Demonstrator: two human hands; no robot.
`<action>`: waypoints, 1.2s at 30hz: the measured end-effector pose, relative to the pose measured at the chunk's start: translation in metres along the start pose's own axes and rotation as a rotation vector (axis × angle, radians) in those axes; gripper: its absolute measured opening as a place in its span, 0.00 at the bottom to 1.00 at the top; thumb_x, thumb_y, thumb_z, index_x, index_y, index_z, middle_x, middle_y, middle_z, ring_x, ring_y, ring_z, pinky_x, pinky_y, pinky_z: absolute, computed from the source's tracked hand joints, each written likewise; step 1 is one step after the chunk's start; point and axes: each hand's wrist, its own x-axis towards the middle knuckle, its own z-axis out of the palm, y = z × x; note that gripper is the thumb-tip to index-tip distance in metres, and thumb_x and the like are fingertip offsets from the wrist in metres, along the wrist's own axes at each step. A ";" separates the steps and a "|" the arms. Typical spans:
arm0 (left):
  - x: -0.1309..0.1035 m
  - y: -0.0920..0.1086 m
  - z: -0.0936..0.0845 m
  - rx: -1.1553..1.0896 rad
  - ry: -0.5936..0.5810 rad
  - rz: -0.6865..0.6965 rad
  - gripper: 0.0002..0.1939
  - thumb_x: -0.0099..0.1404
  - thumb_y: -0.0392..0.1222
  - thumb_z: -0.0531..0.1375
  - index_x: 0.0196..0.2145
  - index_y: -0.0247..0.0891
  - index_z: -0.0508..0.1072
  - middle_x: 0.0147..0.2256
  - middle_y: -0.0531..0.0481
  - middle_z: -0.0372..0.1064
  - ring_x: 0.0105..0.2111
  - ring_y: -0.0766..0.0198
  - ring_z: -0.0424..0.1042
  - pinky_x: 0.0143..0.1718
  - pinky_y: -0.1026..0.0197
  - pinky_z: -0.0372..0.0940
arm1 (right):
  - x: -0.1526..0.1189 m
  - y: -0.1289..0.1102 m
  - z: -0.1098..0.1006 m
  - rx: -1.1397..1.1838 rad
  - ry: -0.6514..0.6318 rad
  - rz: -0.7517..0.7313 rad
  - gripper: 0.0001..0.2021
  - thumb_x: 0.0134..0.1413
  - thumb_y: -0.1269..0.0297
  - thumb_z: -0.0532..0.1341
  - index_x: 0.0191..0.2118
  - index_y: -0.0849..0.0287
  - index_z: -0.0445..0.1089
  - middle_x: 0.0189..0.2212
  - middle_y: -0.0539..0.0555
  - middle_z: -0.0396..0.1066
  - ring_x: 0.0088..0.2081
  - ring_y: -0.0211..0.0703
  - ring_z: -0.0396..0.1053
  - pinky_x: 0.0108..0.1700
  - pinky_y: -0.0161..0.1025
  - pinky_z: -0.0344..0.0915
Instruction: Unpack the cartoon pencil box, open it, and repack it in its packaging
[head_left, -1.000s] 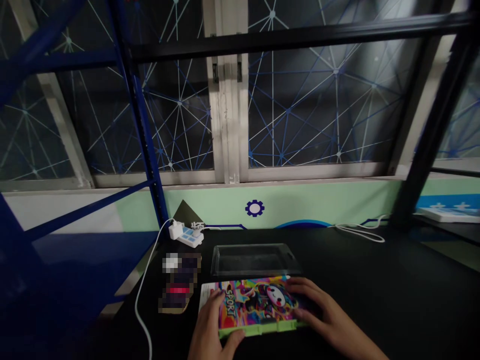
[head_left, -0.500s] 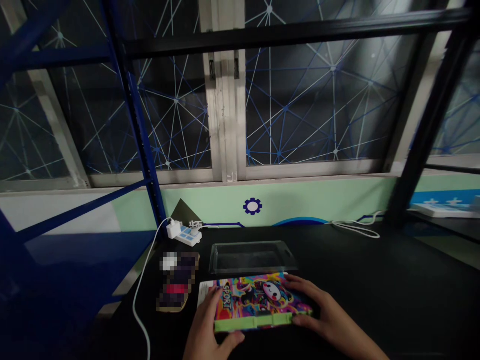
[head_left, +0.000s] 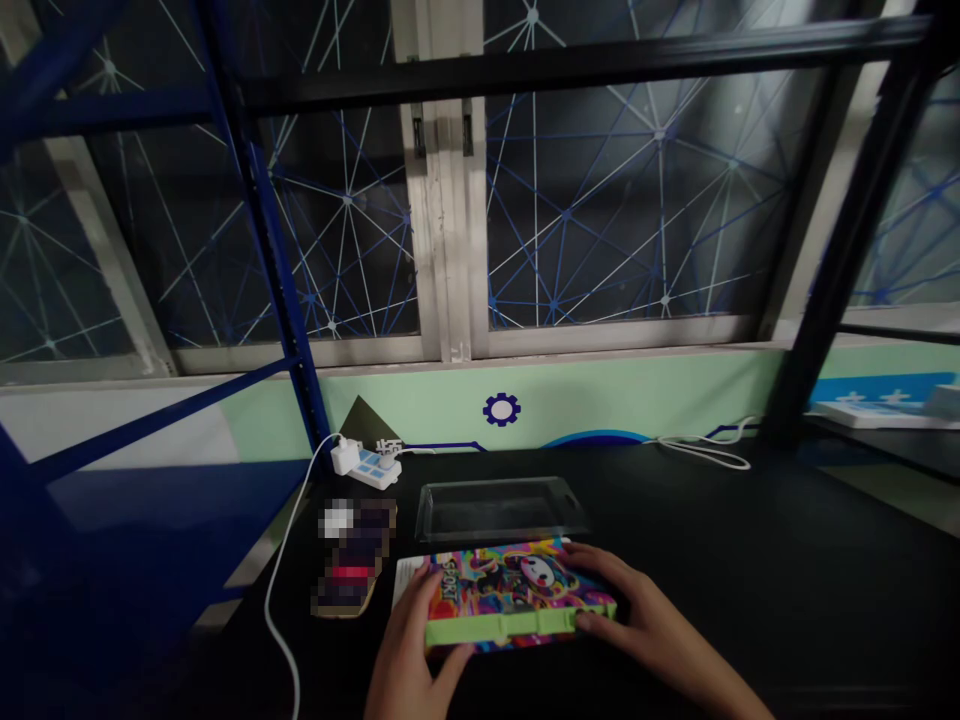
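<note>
A flat box printed in bright colours lies before me on the black table. It bears a cartoon face and the word SPORT, and a lime-green strip runs along its near side. My left hand grips the left end, fingers over the top and thumb at the near lower edge. At the right end, my right hand has its fingers on the far corner and its thumb against the green strip. Just behind the box sits a clear plastic tray. Whether the box is lifted slightly off the table, I cannot tell.
On the left lies a phone, its screen blurred out. Behind it a white power strip has a charger plugged in, and a white cable hangs toward me. Another white cable lies at the back right. Dark metal posts frame the table.
My left thumb has drawn in closer to the box's near edge. My right thumb now presses on the green strip. The view has shifted slightly; both hands still hold the box.
</note>
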 end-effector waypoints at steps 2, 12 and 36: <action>0.000 0.003 -0.001 0.026 0.018 0.043 0.32 0.62 0.40 0.62 0.63 0.51 0.65 0.65 0.47 0.64 0.64 0.49 0.65 0.62 0.45 0.66 | 0.001 0.002 0.002 -0.012 -0.002 0.004 0.30 0.57 0.45 0.67 0.62 0.50 0.69 0.67 0.59 0.63 0.67 0.58 0.61 0.68 0.53 0.56; 0.003 -0.001 -0.012 0.104 -0.117 0.049 0.34 0.65 0.41 0.63 0.67 0.50 0.60 0.68 0.45 0.60 0.67 0.51 0.62 0.65 0.44 0.63 | 0.001 0.003 0.004 -0.031 0.012 0.016 0.31 0.54 0.46 0.69 0.61 0.49 0.70 0.67 0.59 0.63 0.66 0.59 0.62 0.68 0.54 0.56; 0.020 0.030 -0.004 0.026 -0.002 -0.267 0.33 0.69 0.58 0.56 0.63 0.35 0.63 0.59 0.34 0.66 0.63 0.47 0.65 0.65 0.44 0.60 | 0.005 0.003 0.005 -0.055 0.081 0.113 0.27 0.63 0.44 0.59 0.61 0.56 0.69 0.55 0.60 0.76 0.53 0.59 0.74 0.59 0.51 0.67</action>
